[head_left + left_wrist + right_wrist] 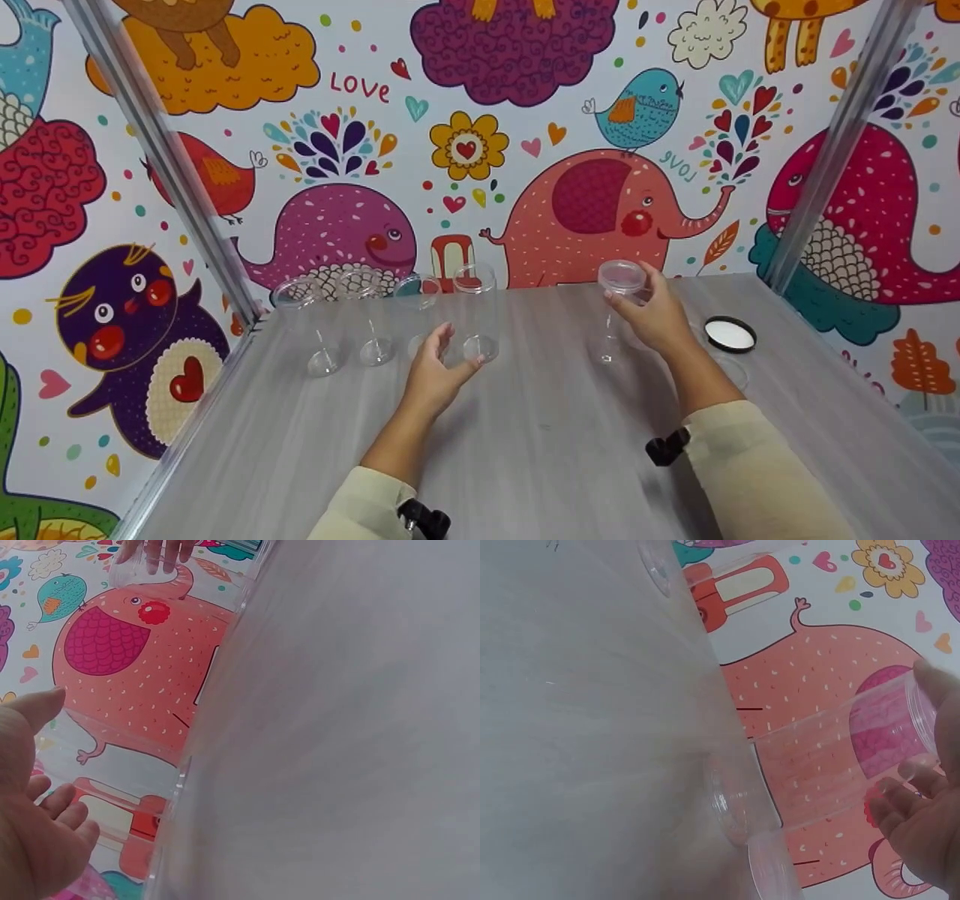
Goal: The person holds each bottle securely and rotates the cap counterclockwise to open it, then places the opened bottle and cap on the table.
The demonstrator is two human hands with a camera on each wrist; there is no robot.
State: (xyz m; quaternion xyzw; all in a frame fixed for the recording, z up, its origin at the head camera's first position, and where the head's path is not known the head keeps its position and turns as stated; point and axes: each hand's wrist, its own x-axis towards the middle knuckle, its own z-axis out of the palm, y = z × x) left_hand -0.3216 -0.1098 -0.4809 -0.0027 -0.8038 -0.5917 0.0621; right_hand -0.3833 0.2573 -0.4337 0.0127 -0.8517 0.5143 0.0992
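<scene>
Several tall clear plastic jars stand in a row at the left back of the table, among them a left-end jar [324, 361] and a right-end jar [480, 319]. My left hand [435, 375] is beside the right-end jar, thumb and fingers spread apart. The left wrist view shows that hand [45, 817] with nothing gripped. Farther right, my right hand [656, 311] grips another clear jar [621, 279] near its top. In the right wrist view, thumb and fingers lie on opposite sides of this upright jar [832, 750]. Whether its base touches the table cannot be told.
At the right lies a black-rimmed lid with a white face [730, 334]. A clear round piece [731, 373] is just in front of it, partly behind the right forearm. A patterned wall [465, 225] backs the grey table [525, 450], with metal posts [840, 150] at both corners.
</scene>
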